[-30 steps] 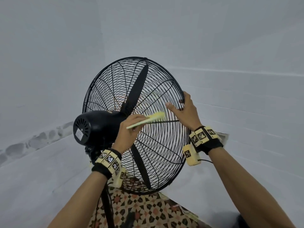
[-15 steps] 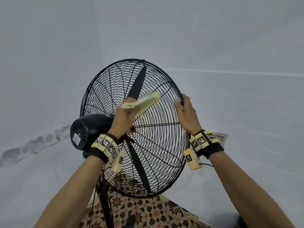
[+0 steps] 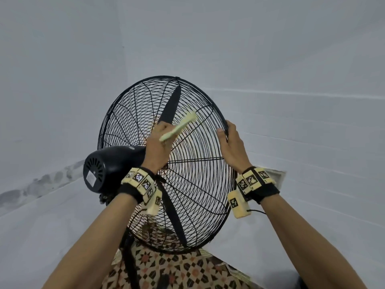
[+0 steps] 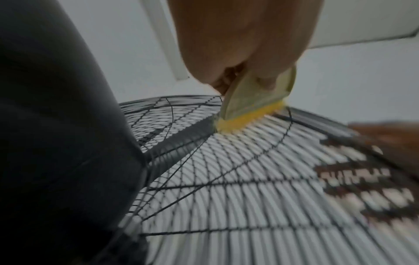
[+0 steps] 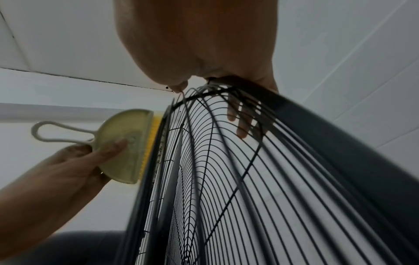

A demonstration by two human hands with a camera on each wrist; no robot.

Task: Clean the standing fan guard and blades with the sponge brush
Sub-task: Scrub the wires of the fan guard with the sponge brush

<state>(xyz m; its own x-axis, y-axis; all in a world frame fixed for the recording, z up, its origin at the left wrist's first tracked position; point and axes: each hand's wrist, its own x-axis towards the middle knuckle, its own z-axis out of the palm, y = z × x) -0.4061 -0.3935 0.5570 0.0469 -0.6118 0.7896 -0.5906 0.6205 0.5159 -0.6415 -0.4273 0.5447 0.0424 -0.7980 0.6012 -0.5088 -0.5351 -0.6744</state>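
The left hand (image 3: 158, 147) gripped a pale green sponge brush (image 3: 180, 128), its yellow sponge edge pressed against the black fan guard (image 3: 198, 184) near a blade (image 3: 171, 106). The right hand (image 3: 232, 146) curled over the guard's rim, apparently steadying it.

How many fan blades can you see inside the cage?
2: one black flat fan blade points up behind the round black wire guard; another points down. More may hide behind the left hand.

Bare forearms, black wristbands (image 3: 267, 191) w/ cream tag-marked blocks, thin black cable on right.
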